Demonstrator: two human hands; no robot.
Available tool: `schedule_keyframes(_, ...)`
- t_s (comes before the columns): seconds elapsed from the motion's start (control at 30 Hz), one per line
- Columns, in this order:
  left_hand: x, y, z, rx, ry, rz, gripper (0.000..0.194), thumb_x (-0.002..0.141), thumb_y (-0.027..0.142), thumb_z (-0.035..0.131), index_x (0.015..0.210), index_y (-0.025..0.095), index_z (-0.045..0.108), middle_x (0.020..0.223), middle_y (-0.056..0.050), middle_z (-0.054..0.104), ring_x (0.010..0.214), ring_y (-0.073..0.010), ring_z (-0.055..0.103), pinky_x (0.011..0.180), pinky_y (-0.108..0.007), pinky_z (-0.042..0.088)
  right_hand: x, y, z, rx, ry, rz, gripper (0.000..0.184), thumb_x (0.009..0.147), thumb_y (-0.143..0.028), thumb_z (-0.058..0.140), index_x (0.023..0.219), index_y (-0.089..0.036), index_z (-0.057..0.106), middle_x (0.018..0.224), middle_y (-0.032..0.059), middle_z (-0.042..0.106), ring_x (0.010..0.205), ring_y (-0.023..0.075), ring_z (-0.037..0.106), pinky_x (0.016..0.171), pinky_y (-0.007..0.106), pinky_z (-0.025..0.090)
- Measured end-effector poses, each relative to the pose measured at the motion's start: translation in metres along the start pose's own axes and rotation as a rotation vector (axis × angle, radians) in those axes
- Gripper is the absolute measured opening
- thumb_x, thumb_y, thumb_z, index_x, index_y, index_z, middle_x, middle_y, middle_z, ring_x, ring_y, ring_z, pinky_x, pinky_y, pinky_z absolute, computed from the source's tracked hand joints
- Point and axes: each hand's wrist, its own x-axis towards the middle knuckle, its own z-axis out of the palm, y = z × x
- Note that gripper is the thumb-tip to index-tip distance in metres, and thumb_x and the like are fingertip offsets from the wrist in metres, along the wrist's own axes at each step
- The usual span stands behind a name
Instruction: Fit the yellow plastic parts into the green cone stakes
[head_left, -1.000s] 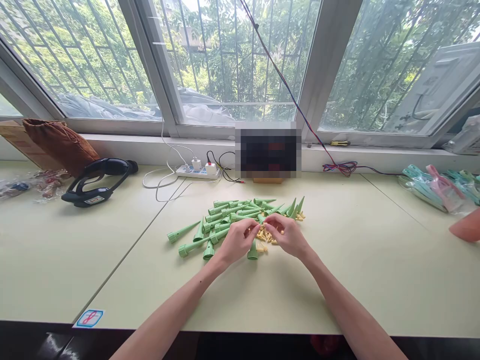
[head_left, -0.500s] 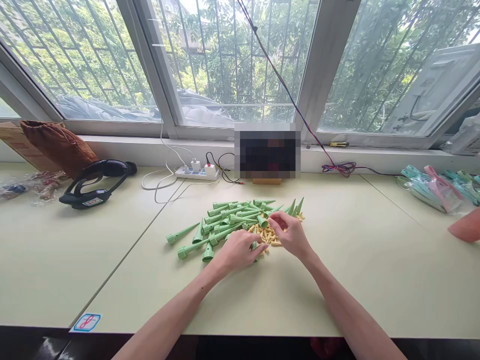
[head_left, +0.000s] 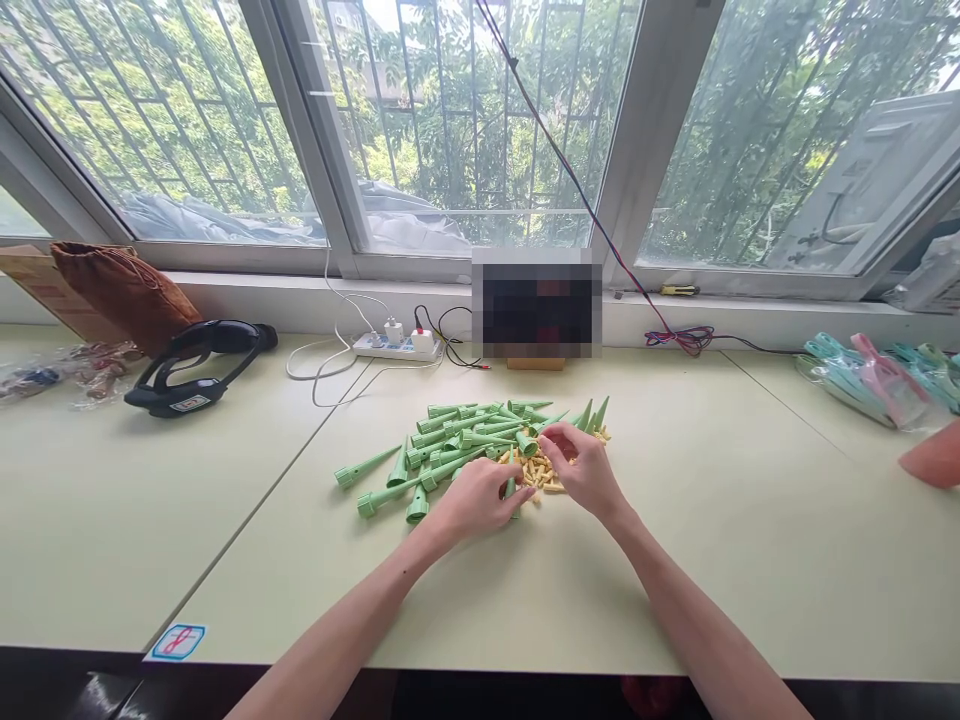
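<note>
Head view: nearest you, a paper label (head_left: 178, 642) with a blue border and a red mark sits at the front edge of the pale tabletop (head_left: 720, 580). Your left hand (head_left: 484, 497) is low, its thumb and fingers a narrow gap apart around an upright green cone (head_left: 511, 487); partly hidden, cannot tell if you grip it. Your right hand (head_left: 576, 465) has thumb and fingertips nearly together, just beside the open end of a tilted green spike (head_left: 526, 443); cannot tell if a small piece is pinched there. Between and under your hands, loose yellow pegs (head_left: 535, 472). Left of these and beyond, a pile of green spikes (head_left: 442, 440), mostly lying, at mixed angles; a few point upward past your right hand.

Farther left, a black headset (head_left: 201, 372); far right, teal and pink straps (head_left: 877, 375), some in clear plastic. Toward the back, a white power strip (head_left: 397, 346) with plugs, a brown drawstring pouch (head_left: 124, 295) and a bundled cable (head_left: 686, 339). On the sill, a yellow utility knife (head_left: 679, 290). Beyond, windows (head_left: 480, 120), bars and trees.
</note>
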Motion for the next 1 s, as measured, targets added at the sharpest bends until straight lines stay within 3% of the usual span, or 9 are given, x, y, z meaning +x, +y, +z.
schedule_keyframes(0.17,0.0026,-0.0008,-0.002,-0.074,0.14,0.031,0.017,0.092,0.028,0.05,0.084,0.019,0.062,0.06,0.003,0.053,0.053,-0.0103,0.042,0.056,-0.023,0.035,0.0002,-0.0009,-0.0003,0.045,0.031,0.014,0.02,0.093,-0.037,0.054,0.092,-0.018,0.061,0.08,0.0045,0.064,0.066,0.016,0.059,0.059,0.027,0.049)
schedule_keyframes(0.33,0.0049,-0.0057,-0.0021,-0.15,0.387,-0.026,0.015,0.093,0.027,0.051,0.087,0.018,0.061,0.062,0.003,0.055,0.053,-0.0097,0.044,0.056,-0.022,0.037,-0.0018,-0.0027,-0.0016,0.127,0.005,0.009,0.018,0.092,-0.036,0.056,0.091,-0.018,0.061,0.079,0.0037,0.062,0.065,0.0154,0.058,0.057,0.027,0.05)
schedule_keyframes(0.43,0.0054,-0.0076,-0.0015,-0.16,0.465,-0.054,0.013,0.092,0.027,0.052,0.087,0.018,0.061,0.062,0.003,0.055,0.052,-0.0094,0.045,0.056,-0.022,0.038,-0.0027,-0.0039,-0.0013,0.149,-0.025,-0.006,0.017,0.092,-0.034,0.057,0.09,-0.018,0.061,0.082,0.0046,0.063,0.07,0.0167,0.061,0.061,0.028,0.052)
schedule_keyframes(1.0,0.0059,-0.0083,0.0043,-0.169,0.483,0.0,0.013,0.093,0.027,0.054,0.097,0.02,0.065,0.075,0.001,0.066,0.058,-0.01,0.052,0.058,-0.023,0.044,-0.003,-0.0023,0.0014,0.084,-0.11,-0.013,0.016,0.092,-0.033,0.056,0.092,-0.019,0.063,0.082,0.0041,0.066,0.07,0.0168,0.062,0.062,0.029,0.051)
